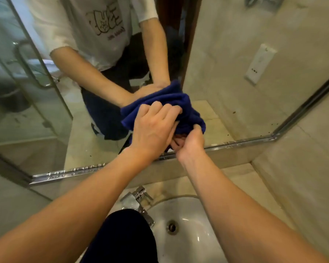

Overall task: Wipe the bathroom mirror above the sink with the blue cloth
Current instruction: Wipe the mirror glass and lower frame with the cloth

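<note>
Gripping a bunched-up dark blue cloth with left hand and right hand, both clutching it against the mirror, white sink just showing its drain

dim warm light, soft blur, curved edges

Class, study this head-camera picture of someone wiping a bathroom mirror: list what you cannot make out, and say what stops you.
1. Whether the blue cloth touches the mirror: the left hand and right hand cover it.
2. The right hand's fingertips: buried in cloth folds.
3. The tap's spout: a dark object in the foreground hides it.
4. The sink's near side: cut off by the bottom edge.
5. The shirt print in the reflection: blurred.
</note>
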`<action>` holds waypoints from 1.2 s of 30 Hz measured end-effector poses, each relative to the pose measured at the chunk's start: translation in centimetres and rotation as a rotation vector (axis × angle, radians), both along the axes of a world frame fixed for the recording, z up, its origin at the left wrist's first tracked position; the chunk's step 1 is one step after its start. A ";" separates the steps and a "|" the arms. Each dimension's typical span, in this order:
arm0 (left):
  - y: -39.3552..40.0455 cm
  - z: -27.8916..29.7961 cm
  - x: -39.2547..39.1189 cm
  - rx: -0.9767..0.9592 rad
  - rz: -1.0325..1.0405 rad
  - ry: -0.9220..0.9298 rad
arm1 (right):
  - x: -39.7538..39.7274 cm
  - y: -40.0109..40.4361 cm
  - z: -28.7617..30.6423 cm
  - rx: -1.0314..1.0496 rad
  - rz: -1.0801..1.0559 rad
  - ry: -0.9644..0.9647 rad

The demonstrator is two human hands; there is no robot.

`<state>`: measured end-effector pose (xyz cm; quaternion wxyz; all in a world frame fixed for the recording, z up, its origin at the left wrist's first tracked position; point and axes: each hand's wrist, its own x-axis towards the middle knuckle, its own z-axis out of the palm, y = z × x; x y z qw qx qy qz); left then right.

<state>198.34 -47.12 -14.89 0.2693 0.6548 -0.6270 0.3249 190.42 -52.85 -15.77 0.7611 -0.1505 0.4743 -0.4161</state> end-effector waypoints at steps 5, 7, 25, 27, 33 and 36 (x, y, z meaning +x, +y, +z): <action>-1.0 -0.1 -0.9 0.014 -0.032 -0.003 | 0.0 0.1 -0.8 0.005 -0.023 -0.082; 0.1 -0.5 0.3 0.029 -0.067 -0.021 | 1.4 1.5 -1.3 0.029 -0.004 -0.080; 19.5 -5.6 15.2 -0.200 0.393 0.640 | 14.4 17.4 -3.5 -0.175 0.502 -0.086; 20.5 -5.7 15.8 -0.197 0.448 0.714 | 15.1 18.5 -3.6 -0.242 0.540 0.007; 21.5 -6.8 15.1 -0.296 0.695 1.156 | 17.8 21.5 -3.3 -0.311 0.337 0.096; 19.9 -7.4 14.8 -0.424 0.585 1.424 | 17.9 21.5 -3.6 -0.311 0.311 0.117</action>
